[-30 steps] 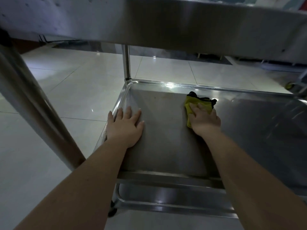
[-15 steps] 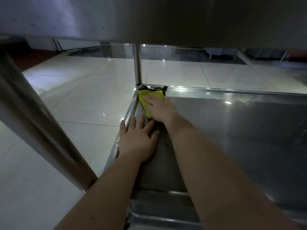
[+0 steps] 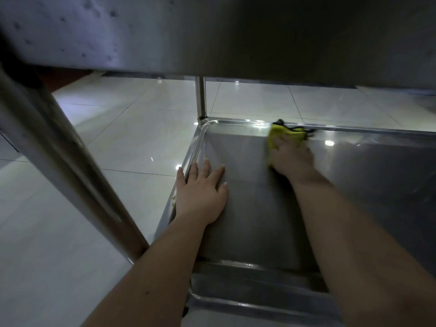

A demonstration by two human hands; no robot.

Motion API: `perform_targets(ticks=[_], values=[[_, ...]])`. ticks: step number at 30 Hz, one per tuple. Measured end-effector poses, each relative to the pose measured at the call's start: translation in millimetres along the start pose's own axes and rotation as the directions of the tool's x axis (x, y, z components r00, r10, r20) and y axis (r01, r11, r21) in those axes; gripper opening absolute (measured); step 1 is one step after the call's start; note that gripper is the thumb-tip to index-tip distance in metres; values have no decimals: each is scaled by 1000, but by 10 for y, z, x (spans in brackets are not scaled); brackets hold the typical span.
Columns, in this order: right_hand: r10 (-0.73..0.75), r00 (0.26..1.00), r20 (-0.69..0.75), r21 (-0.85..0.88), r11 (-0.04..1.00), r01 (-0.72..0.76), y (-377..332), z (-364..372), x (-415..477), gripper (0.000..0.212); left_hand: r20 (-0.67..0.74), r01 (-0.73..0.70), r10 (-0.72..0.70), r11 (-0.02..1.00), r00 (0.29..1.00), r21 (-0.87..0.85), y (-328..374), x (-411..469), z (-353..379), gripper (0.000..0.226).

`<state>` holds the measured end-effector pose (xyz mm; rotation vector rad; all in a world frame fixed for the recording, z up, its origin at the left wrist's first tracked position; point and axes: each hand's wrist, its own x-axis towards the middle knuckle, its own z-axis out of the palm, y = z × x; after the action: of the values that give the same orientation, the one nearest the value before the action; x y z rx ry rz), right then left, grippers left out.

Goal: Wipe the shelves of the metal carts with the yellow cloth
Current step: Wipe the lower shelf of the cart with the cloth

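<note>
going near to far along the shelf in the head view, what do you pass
shelf's near rim → left hand → right hand → yellow cloth → far corner post

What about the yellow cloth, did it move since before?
Yes. The yellow cloth slid right along the shelf's far rim, away from the corner post it was beside earlier.

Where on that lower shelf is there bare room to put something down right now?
The widest bare patch is the right half of the shelf, right of the right hand and cloth. A smaller one lies between the hands, back to the near rim. Crowded: the left edge under the left hand, and the far rim at the cloth.
</note>
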<state>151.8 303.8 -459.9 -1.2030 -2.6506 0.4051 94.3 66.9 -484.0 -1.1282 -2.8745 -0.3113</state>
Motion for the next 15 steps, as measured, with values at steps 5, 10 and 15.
perform_targets(ticks=[5, 10, 15], values=[[-496, 849, 182, 104, 868, 485, -1061, 351, -394, 43, -124, 53, -81, 975, 989, -215, 2, -27, -64, 54], [-496, 829, 260, 97, 867, 488, -1041, 318, -436, 44, -202, 103, -219, 879, 955, -466, 56, -100, -196, 49], [-659, 692, 294, 147, 747, 649, -885, 200, -887, 46, -70, 236, -549, 467, 833, -852, 95, -272, -434, 61]])
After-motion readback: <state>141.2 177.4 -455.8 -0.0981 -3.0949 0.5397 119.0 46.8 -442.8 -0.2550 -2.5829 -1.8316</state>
